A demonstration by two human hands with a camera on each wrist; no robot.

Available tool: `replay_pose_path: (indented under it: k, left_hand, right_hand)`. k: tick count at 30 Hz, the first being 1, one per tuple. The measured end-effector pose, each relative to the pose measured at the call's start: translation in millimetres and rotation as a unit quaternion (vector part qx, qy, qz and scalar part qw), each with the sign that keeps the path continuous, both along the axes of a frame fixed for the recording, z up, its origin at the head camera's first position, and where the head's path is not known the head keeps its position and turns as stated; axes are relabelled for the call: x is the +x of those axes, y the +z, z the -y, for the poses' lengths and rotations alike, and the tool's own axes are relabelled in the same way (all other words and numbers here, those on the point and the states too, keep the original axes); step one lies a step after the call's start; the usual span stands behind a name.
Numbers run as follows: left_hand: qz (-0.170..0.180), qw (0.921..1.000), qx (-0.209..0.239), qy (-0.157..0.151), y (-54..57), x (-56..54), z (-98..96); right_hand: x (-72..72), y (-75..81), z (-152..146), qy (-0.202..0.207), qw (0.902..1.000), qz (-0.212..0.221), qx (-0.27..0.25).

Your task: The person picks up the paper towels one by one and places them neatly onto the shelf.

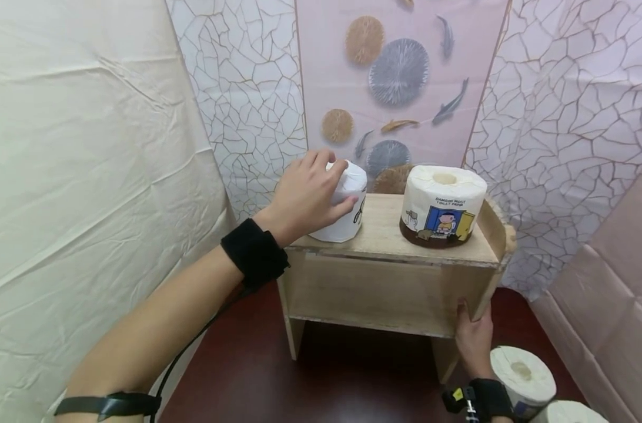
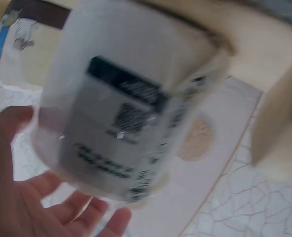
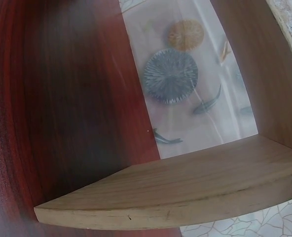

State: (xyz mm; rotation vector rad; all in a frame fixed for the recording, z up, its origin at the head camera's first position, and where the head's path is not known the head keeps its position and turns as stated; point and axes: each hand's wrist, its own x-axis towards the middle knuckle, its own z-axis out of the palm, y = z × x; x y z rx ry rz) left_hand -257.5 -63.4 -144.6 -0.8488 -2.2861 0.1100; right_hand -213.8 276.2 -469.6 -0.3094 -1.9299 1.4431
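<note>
A wrapped white toilet roll (image 1: 351, 220) stands at the left end of the top board of a small wooden shelf (image 1: 379, 232). My left hand (image 1: 307, 194) holds it from above, fingers over its top and thumb along its near side. In the left wrist view the roll (image 2: 121, 108) shows a dark label and a square code, slightly blurred. My right hand (image 1: 474, 341) grips the shelf's right side panel low down, with part of its fingers hidden behind the wood. The right wrist view shows mostly that panel (image 3: 175, 197), with a sliver of hand at the edge.
Another toilet roll (image 1: 442, 205), with a cartoon print, stands on the right of the top board. Two more rolls, one upright (image 1: 522, 382) and one cut off by the frame (image 1: 569, 413), are at the lower right. A dark red table (image 1: 236, 364) lies beneath; patterned cloth hangs around.
</note>
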Motion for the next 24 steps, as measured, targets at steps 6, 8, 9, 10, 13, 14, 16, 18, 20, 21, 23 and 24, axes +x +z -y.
replay_pose_path:
  k: [6, 8, 9, 10, 13, 14, 16, 18, 20, 21, 23, 24]
  left_hand:
    - [0.009, 0.9967, -0.014, 0.079, 16.5, 9.0, -20.2]
    - [0.023, 0.9942, -0.028, 0.101, 19.0, 10.7, -26.3]
    - [0.029, 0.9927, -0.037, 0.111, 19.3, 11.5, -28.8]
    - [0.034, 0.9910, -0.047, 0.120, 19.1, 12.2, -31.0]
    - [0.039, 0.9860, -0.070, 0.146, 16.2, 13.1, -35.5]
    - [0.039, 0.9848, -0.074, 0.152, 15.1, 13.3, -36.3]
    - [0.038, 0.9831, -0.076, 0.162, 13.1, 12.9, -37.7]
    - [0.039, 0.9819, -0.075, 0.170, 11.8, 12.3, -39.5]
    - [0.041, 0.9803, -0.077, 0.178, 11.0, 12.2, -42.2]
    - [0.041, 0.9798, -0.078, 0.180, 10.5, 11.9, -44.0]
    - [0.040, 0.9785, -0.083, 0.185, 9.8, 11.9, -47.5]
    - [0.038, 0.9779, -0.087, 0.187, 9.6, 11.9, -49.3]
  right_hand:
    - [-4.7, 3.2, -1.6, -0.015, 0.9998, 0.003, -0.009]
    - [-5.0, 3.6, -0.7, -0.013, 0.9998, 0.006, -0.012]
    - [-4.8, 3.2, -0.5, -0.010, 0.9998, 0.007, -0.012]
    - [-4.6, 2.7, 0.0, -0.008, 0.9999, 0.006, -0.014]
    - [-3.5, -0.5, 0.7, -0.008, 0.9998, 0.000, -0.017]
    - [-2.9, -1.1, 1.2, -0.009, 0.9998, 0.000, -0.017]
    - [-2.1, -2.1, 2.4, -0.014, 0.9998, 0.001, -0.015]
    - [-1.7, -2.9, 2.7, -0.014, 0.9998, -0.001, -0.013]
    - [-1.2, -1.8, 3.8, -0.015, 0.9998, 0.004, -0.011]
    - [-1.3, -1.7, 3.7, -0.014, 0.9998, 0.004, -0.012]
    - [-1.7, -1.4, 3.3, -0.010, 0.9998, 0.003, -0.015]
    - [-2.0, -1.0, 3.1, -0.008, 0.9998, 0.004, -0.017]
